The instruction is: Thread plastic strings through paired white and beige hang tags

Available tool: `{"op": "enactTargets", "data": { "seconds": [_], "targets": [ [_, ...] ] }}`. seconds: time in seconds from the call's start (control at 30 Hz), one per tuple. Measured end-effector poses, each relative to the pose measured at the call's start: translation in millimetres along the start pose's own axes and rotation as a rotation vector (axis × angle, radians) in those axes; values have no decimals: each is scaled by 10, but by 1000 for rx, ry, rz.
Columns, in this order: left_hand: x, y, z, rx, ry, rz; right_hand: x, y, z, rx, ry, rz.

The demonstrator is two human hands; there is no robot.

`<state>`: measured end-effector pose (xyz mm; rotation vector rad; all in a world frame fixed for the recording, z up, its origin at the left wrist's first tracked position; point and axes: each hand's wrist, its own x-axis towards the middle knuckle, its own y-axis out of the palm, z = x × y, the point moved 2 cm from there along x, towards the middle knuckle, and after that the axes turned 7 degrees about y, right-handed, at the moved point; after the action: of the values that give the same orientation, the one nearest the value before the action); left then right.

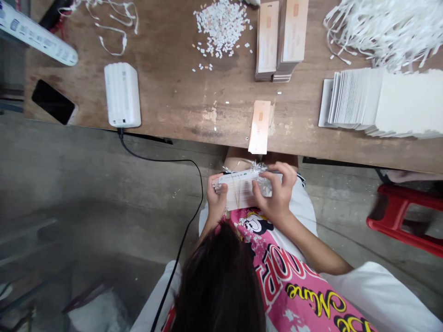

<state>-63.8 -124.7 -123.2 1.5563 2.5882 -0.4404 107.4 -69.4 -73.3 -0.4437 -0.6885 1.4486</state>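
Note:
A bundle of white cards (238,191) rests at my lap, with a thin band around it and clear strings bunched at its right end. My left hand (217,196) grips the bundle's left end, thumb on top. At the right end, my right hand (277,189) has its fingers curled at the strings (263,177), thumb near the cards; whether it pinches a string is too small to tell. Just beyond the hands, a few orange-and-white cards (260,127) lie at the table's front edge.
On the wooden table (173,92) are small white pieces (223,27), stacked orange cards (290,37), white cards (387,101), white strings (391,27), a power bank (122,94) with a black cable, and a phone (53,101). A red stool (391,216) stands right.

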Motion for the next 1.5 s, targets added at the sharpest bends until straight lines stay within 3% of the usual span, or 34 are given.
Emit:
{"op": "enactTargets", "data": {
  "seconds": [0.17, 0.27, 0.43, 0.6, 0.87, 1.2, 1.4, 1.5],
  "targets": [
    [-104, 21, -106, 38, 17, -21, -134, 69, 221, -120, 15, 156],
    [-174, 43, -82, 86, 51, -61, -182, 129, 260, -154, 22, 187],
    [-271, 55, -25, 134, 123, -130, -202, 128, 260, -196, -7, 120],
    [-320, 56, -45, 149, 133, -121, -197, 63, 184, -258, -25, -12],
    [-294, 81, -48, 128, 150, -124, -184, -10, 60, -315, -10, -54],
    [-79, 9, 74, 39, -96, -166, -142, 35, 26, -89, 0, 257],
    [72, -75, 57, -131, -420, -188, -252, -176, -127, 123, 220, 375],
    [99, -92, -15, -197, -514, -114, -320, -208, -120, 133, 123, 384]
  ]
}}
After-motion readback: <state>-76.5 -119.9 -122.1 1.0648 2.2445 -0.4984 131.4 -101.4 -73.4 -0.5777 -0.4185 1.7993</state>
